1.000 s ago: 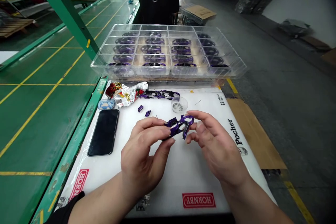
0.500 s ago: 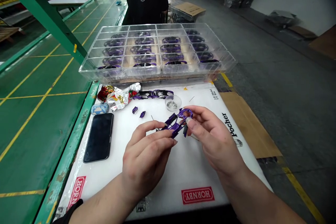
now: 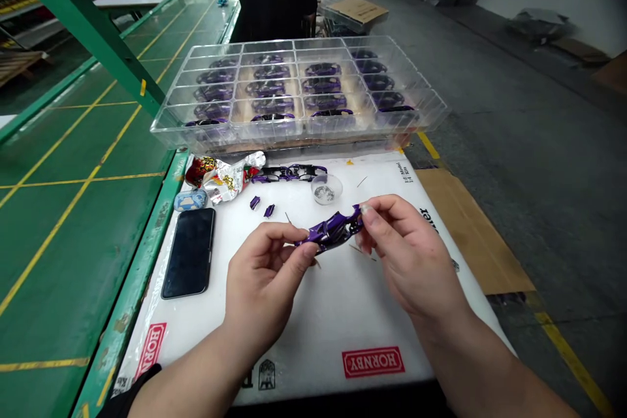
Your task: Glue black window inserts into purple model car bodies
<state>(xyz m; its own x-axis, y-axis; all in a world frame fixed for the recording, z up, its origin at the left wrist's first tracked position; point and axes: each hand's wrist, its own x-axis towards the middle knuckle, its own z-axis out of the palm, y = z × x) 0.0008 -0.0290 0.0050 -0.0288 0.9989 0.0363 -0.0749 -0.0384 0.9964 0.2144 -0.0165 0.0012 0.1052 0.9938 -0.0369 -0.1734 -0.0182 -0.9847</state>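
Observation:
Between my two hands, above the white work surface, is a purple model car body [image 3: 333, 230]. My left hand [image 3: 267, 274] pinches its left end between thumb and fingers. At the right end, my right hand [image 3: 404, 248] grips it with thumb and fingertips. Its side faces me, slightly tilted, and both ends are partly hidden by fingers. Beyond it stand a small clear cup [image 3: 326, 191] with tiny silvery bits inside and more purple-black car bodies [image 3: 289, 174]. Two small purple parts [image 3: 255, 202] lie to the left of the cup. Thin pins lie near the right hand.
A clear compartment tray [image 3: 230, 134] holding several purple car bodies spans the back. At left are a phone [image 3: 189, 253], a blue patterned case [image 3: 191, 200] and a crumpled foil wrapper [image 3: 232, 177]. A green post [image 3: 93, 26] rises at left. A person in black [image 3: 277, 0] sits ahead.
The car body has been turned over between my hands, from its open frame side to its purple outer side. My left hand has rolled so its thumb is now on top.

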